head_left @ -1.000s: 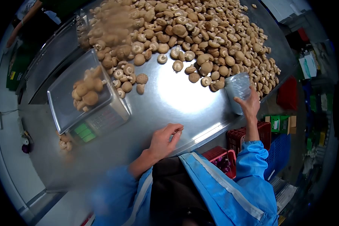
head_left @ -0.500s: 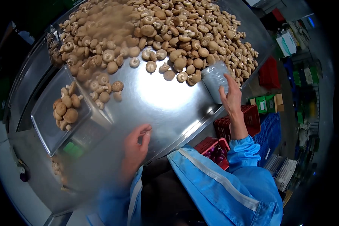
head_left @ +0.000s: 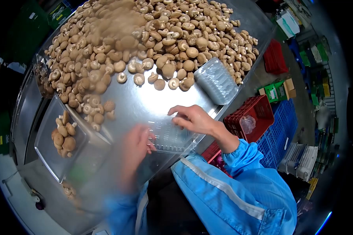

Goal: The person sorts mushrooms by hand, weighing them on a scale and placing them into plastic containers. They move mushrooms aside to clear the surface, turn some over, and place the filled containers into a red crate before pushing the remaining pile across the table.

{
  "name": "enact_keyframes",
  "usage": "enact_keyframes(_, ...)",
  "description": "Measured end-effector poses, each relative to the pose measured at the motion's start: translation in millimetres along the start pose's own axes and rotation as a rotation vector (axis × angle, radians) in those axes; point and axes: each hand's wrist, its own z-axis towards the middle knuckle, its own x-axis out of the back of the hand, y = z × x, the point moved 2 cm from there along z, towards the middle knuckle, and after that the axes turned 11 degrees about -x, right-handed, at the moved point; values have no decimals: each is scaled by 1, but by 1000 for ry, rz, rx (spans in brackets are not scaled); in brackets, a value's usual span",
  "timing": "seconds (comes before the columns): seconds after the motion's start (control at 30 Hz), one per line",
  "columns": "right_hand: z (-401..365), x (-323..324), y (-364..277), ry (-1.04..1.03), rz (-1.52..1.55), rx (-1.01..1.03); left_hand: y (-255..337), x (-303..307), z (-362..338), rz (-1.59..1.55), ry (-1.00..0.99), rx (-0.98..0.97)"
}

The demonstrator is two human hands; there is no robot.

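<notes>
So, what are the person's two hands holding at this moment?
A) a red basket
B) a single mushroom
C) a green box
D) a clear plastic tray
D: the left hand and the right hand grip the two ends of a clear plastic tray over the near edge of the steel table. The left hand is blurred.

coat (head_left: 243, 196): bright blue, long sleeves | stripe (head_left: 219, 188): pale, along the open front edge | cuffs (head_left: 234, 150): gathered | dark garment (head_left: 172, 211): beneath coat | left hand (head_left: 135, 145), right hand (head_left: 193, 118): bare
</notes>
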Motion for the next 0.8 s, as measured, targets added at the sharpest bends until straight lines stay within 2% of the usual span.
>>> enact_keyframes(0.1, 0, 4, 47, 147, 54, -108, -20, -5, 7, -133, 151, 40)
enact_keyframes(0.2, -7, 7, 75, 107, 378, -325, -32, -11, 25, -210, 217, 64)
enact_keyframes(0.3, -8, -2, 96, 83, 628, -419, -45, -28, 46, -292, 213, 146)
enact_keyframes(0.43, -7, -34, 122, 126, 881, -524, -66, -57, 64, -410, 259, 165)
enact_keyframes(0.5, -4, -34, 128, 176, 877, -579, -67, -65, 70, -475, 267, 212)
enact_keyframes(0.6, 13, -27, 124, 268, 903, -554, -71, -67, 85, -495, 292, 247)
enact_keyframes(0.67, 30, -15, 106, 306, 817, -502, -73, -56, 108, -466, 319, 245)
enact_keyframes(0.73, 46, -4, 89, 355, 670, -385, -60, -46, 133, -414, 340, 192)
enact_keyframes(0.8, 52, -2, 85, 365, 682, -336, -52, -35, 150, -405, 349, 138)
